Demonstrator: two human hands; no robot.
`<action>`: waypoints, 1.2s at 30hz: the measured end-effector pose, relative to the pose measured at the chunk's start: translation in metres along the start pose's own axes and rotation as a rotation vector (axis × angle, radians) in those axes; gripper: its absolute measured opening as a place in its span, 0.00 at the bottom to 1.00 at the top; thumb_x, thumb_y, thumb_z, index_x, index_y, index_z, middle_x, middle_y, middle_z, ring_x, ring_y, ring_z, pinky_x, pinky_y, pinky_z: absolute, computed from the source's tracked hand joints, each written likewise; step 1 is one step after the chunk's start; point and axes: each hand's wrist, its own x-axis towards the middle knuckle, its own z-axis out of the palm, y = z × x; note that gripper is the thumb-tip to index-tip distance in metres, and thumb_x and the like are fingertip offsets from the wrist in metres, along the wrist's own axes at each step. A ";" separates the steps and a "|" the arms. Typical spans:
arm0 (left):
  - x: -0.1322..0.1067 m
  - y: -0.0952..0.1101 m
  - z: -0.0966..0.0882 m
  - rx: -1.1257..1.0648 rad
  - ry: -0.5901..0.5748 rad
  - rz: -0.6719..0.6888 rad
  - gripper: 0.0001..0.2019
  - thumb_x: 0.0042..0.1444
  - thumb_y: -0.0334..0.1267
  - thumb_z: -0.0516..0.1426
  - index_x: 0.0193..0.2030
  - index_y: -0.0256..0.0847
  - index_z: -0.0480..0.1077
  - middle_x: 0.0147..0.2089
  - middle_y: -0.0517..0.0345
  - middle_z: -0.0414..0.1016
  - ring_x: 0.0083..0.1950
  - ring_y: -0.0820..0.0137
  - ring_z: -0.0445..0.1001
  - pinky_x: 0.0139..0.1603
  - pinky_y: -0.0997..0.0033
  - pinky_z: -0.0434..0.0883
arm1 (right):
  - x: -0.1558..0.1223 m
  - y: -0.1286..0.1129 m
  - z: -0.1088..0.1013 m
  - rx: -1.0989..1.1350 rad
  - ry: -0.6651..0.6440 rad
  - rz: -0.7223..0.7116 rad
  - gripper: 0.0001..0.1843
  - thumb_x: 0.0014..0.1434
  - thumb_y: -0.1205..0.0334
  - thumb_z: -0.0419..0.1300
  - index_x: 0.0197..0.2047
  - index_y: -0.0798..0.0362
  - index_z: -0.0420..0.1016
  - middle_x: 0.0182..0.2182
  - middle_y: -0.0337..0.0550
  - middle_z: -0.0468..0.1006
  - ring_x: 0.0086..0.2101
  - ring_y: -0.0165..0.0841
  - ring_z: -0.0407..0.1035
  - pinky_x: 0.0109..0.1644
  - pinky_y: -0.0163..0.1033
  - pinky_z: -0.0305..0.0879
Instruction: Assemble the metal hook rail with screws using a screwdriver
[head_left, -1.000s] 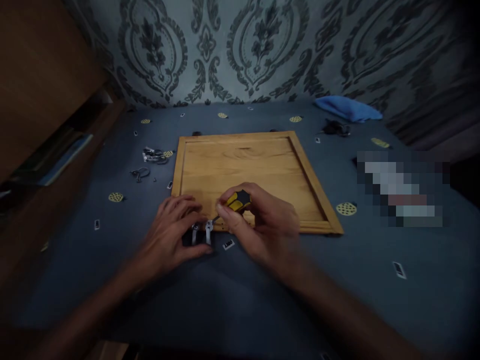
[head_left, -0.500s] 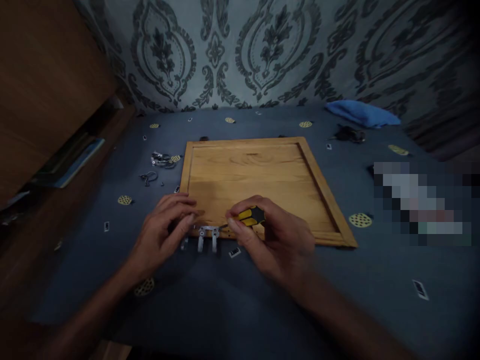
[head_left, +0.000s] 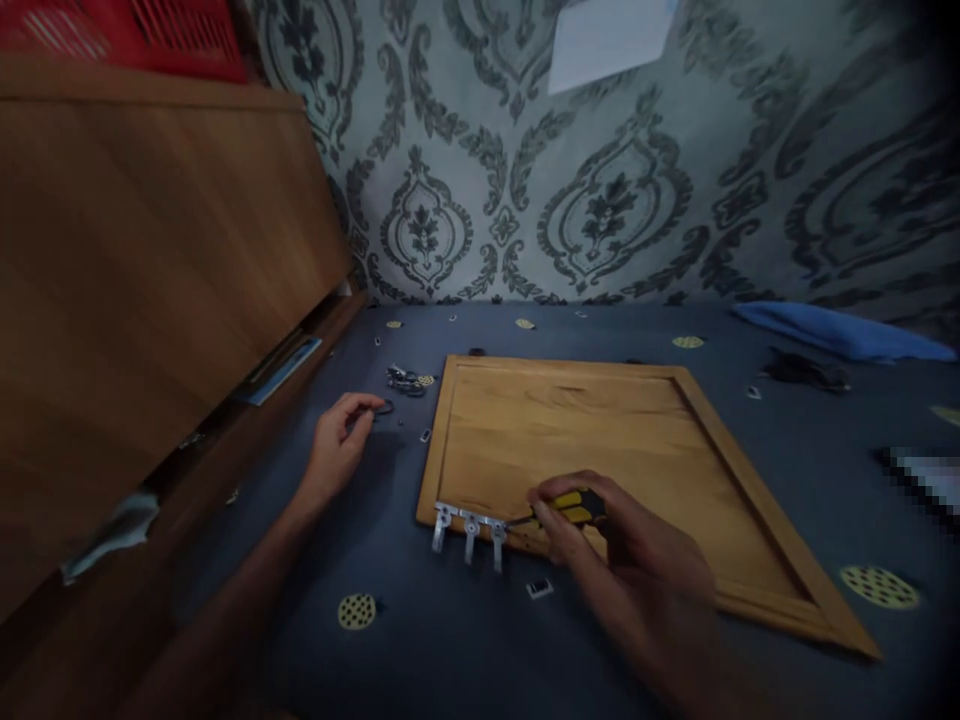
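Observation:
My right hand (head_left: 630, 560) grips a yellow-and-black screwdriver (head_left: 574, 506). Its thin shaft points left, the tip close to the right end of a silver hook rail (head_left: 471, 524). That rail, with three hooks hanging off the edge, lies along the near left edge of a framed wooden board (head_left: 570, 430). Left of the board, my left hand (head_left: 341, 440) pinches a small metal hook (head_left: 385, 407) between thumb and fingertips, just above the cloth. A small heap of metal hooks (head_left: 406, 380) rests behind it.
Dark blue patterned cloth (head_left: 360, 540) covers the table. A wooden cabinet (head_left: 165, 230) stands at the left, with a red basket (head_left: 135, 35) on top. A blue cloth (head_left: 840, 332) and a dark object (head_left: 806, 372) lie at the back right. The patterned wall (head_left: 502, 220) is behind.
My left hand has left the hook rail and moved left and away to the loose hook, closing on it. My right hand keeps the screwdriver at the rail. The view has shifted up and left.

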 end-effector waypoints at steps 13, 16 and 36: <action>0.003 -0.054 0.006 0.210 0.012 0.059 0.18 0.62 0.28 0.51 0.50 0.42 0.81 0.46 0.51 0.75 0.49 0.62 0.73 0.55 0.57 0.74 | -0.002 0.006 0.003 -0.001 0.047 0.111 0.14 0.67 0.49 0.63 0.34 0.48 0.79 0.25 0.40 0.82 0.19 0.32 0.73 0.22 0.33 0.70; 0.003 -0.061 0.004 0.233 -0.008 0.065 0.19 0.63 0.27 0.51 0.51 0.42 0.81 0.46 0.51 0.74 0.49 0.62 0.73 0.56 0.58 0.74 | -0.004 0.008 0.002 0.003 0.020 0.126 0.15 0.67 0.47 0.63 0.35 0.48 0.79 0.26 0.40 0.82 0.21 0.33 0.75 0.26 0.34 0.73; 0.003 -0.062 -0.005 0.280 -0.021 0.062 0.15 0.52 0.17 0.47 0.31 0.42 0.67 0.35 0.57 0.67 0.39 0.66 0.70 0.43 0.67 0.68 | -0.008 0.013 -0.004 -0.043 -0.067 0.228 0.18 0.68 0.43 0.61 0.38 0.48 0.81 0.30 0.42 0.84 0.27 0.35 0.79 0.31 0.33 0.75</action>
